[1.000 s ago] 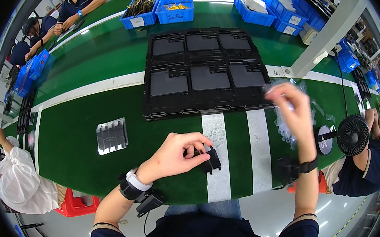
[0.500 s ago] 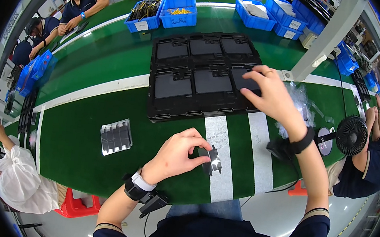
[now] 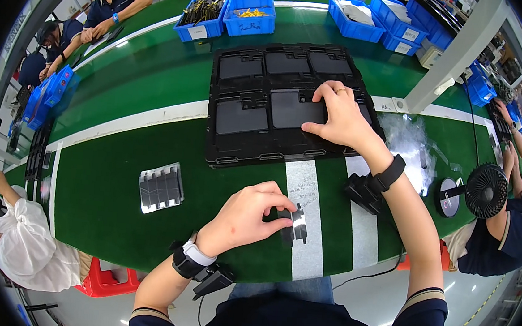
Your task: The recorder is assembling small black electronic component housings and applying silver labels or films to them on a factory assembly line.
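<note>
My left hand [image 3: 245, 219] is closed in a pinch on a small flat dark piece [image 3: 297, 226] with a shiny strip, held just above a white stripe on the green mat. My right hand [image 3: 344, 117] reaches over the black tray [image 3: 237, 153], thumb and fingers apart at the right side of a dark flat panel [image 3: 293, 110] in the middle front pocket. The fingers cover part of that panel, and whether they grip its edges is unclear. Left of my left hand, a small sheet of dark strips [image 3: 161, 188] on clear backing lies on the mat.
Clear plastic film [image 3: 408, 145] lies right of the tray, near a small black fan [image 3: 486, 190]. A grey post [image 3: 456, 56] rises at the back right. Blue bins [image 3: 248, 22] of parts stand behind the tray. Co-workers sit around the table.
My right hand has moved left across the tray, from the right front pocket to the middle one. My left hand keeps its pinch on the dark piece, nearly in place.
</note>
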The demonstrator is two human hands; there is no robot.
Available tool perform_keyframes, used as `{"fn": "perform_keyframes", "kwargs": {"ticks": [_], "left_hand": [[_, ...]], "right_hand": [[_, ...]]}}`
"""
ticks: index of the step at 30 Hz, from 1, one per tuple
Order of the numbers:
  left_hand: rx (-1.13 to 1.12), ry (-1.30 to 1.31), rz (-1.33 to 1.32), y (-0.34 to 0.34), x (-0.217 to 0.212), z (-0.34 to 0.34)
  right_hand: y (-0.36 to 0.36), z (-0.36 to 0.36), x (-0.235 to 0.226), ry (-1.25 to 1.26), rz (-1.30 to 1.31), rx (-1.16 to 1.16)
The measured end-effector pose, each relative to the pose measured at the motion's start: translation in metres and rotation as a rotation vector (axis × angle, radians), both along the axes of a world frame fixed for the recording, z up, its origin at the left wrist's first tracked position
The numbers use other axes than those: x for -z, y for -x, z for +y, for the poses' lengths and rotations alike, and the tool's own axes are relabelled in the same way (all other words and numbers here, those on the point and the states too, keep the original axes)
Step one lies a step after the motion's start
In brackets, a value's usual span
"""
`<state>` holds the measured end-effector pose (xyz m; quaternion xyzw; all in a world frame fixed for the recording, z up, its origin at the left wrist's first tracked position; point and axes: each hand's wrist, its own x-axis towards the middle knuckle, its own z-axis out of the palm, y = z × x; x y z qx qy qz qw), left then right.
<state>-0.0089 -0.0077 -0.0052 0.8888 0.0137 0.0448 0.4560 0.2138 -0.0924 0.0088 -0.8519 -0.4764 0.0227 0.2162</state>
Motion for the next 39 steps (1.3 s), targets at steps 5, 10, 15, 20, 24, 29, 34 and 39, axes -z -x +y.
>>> {"fn": "perform_keyframes", "kwargs": {"ticks": [5,10,15,20,24,29,34,39], "left_hand": [[-0.236,0.079,-0.317,-0.003,-0.003,-0.001],[-0.534,0.146,-0.628,-0.006,-0.002,0.007],[-0.422,0.203,-0.451,-0.007,0.007,0.006],[-0.415,0.215,-0.376,-0.007,0.011,0.008],[-0.443,0.186,-0.371,-0.007,0.005,0.007],[-0.483,0.105,-0.357,-0.006,0.002,0.008],[-0.505,0.097,-0.35,-0.007,0.0,0.008],[-0.51,0.08,-0.333,-0.006,-0.003,0.008]], "right_hand": [[0.008,0.002,-0.011,-0.274,0.156,-0.313],[0.046,-0.02,-0.026,-0.345,-0.031,-0.451],[0.057,-0.033,-0.001,-0.258,0.254,-0.526],[0.06,-0.031,0.003,-0.403,0.3,-0.512],[0.063,-0.032,0.005,-0.554,0.297,-0.491],[0.065,-0.033,0.004,-0.549,0.263,-0.455],[0.067,-0.031,0.008,-0.565,0.357,-0.371],[0.069,-0.032,0.006,-0.537,0.394,-0.344]]}}
